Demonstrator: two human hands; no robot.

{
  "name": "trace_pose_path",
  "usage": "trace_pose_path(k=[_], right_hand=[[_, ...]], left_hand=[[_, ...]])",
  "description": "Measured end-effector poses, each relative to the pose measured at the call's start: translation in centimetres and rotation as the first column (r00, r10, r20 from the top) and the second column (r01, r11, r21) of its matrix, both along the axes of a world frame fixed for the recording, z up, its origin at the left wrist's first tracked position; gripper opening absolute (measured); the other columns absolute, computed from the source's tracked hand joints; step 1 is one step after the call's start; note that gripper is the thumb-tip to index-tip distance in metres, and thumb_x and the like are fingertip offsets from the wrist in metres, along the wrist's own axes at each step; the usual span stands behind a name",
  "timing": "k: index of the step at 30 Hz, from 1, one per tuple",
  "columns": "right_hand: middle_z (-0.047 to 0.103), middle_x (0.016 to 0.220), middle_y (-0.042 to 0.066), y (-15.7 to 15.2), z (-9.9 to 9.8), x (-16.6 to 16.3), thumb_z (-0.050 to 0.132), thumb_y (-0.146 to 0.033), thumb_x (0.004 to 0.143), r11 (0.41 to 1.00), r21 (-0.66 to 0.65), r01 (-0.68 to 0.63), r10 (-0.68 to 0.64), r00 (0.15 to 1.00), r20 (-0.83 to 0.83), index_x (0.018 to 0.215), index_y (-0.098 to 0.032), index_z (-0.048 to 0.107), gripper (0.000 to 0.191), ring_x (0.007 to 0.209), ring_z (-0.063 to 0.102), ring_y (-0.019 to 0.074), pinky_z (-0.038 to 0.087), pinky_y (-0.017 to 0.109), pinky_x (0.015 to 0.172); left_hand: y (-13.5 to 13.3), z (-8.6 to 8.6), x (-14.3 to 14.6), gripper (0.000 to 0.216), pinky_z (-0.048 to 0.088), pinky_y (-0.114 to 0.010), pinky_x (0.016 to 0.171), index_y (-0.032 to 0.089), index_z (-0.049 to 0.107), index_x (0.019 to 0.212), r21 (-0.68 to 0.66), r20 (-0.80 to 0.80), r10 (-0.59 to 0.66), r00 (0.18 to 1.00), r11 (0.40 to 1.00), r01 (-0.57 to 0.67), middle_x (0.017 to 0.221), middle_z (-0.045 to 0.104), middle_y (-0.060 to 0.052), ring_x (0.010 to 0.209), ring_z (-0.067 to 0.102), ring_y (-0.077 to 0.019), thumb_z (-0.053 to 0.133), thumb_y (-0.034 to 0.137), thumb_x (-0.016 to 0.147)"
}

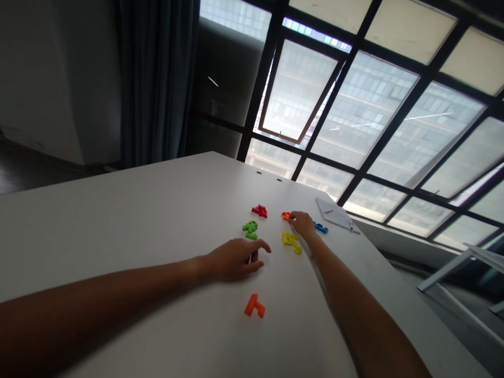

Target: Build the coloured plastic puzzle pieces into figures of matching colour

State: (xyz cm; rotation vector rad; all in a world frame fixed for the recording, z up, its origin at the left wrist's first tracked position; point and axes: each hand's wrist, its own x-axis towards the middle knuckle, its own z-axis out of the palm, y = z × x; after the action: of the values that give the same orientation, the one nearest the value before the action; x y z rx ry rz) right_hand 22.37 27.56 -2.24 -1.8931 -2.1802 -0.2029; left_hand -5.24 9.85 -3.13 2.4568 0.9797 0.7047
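Observation:
My right hand reaches to the far part of the white table, its fingers pinched on a small orange plastic piece. Just right of that hand lies a blue piece, partly hidden by it. Yellow pieces lie on the near side of my right hand. My left hand rests over the table with index finger stretched out and thumb apart, holding nothing. Green pieces lie just beyond it, and farther back is a red cluster. Nearer to me, an angular orange block lies alone.
The white table spreads beneath everything. Toward its far right edge lies a white pad with small objects on it. Two dark holes mark the far tabletop. A white metal frame stands at right, with windows and a dark curtain behind.

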Motion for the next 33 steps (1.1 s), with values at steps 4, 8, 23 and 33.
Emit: trace_pose_path(k=[4,8,23,33], right_hand=[[0.072,0.11,0.009,-0.7,0.6,-0.4,0.058,-0.018,0.09,0.999,0.046,-0.029,0.028,0.999,0.015,0.109,-0.022,0.075,0.026,0.097,0.064,0.0209,0.044,0.027,0.083],[0.072,0.107,0.01,-2.6,2.8,-0.9,0.053,-0.014,0.091,0.989,0.115,-0.087,0.088,0.996,-0.006,0.114,-0.018,0.072,0.031,0.092,0.065,0.0207,0.046,0.028,0.08],[0.062,0.107,0.011,-26.1,-0.9,-5.3,0.071,-0.032,0.08,0.714,0.178,-0.677,0.693,0.648,-0.317,0.112,-0.019,0.054,0.039,0.099,0.058,0.027,0.049,0.043,0.087],[0.065,0.093,0.005,-22.4,-2.0,-4.4,0.065,-0.017,0.085,0.783,0.328,-0.528,0.62,0.695,-0.363,0.102,-0.022,0.054,0.021,0.086,0.06,0.0223,0.05,0.039,0.08]], left_hand=[[0.0,0.1,0.0,0.031,0.042,-0.022,0.065,0.029,0.059,0.124,0.025,-0.017,-0.004,1.0,1.0,0.005,0.083,0.069,0.004,0.071,0.063,-0.0135,0.059,0.03,0.094],[0.1,0.1,0.0,0.03,0.041,-0.021,0.065,0.029,0.06,0.123,0.024,-0.02,0.0,1.0,1.0,0.001,0.083,0.069,0.003,0.071,0.063,-0.0135,0.059,0.03,0.093],[-0.4,0.7,0.0,0.021,0.042,-0.022,0.061,0.024,0.067,0.109,0.018,-0.003,0.051,0.999,0.999,-0.051,0.079,0.068,0.002,0.068,0.061,-0.013,0.055,0.032,0.093],[-0.5,1.0,-0.4,0.028,0.043,-0.021,0.062,0.023,0.067,0.112,0.001,-0.001,-0.048,0.999,0.999,0.048,0.079,0.069,0.0,0.067,0.06,-0.013,0.046,0.037,0.101]])
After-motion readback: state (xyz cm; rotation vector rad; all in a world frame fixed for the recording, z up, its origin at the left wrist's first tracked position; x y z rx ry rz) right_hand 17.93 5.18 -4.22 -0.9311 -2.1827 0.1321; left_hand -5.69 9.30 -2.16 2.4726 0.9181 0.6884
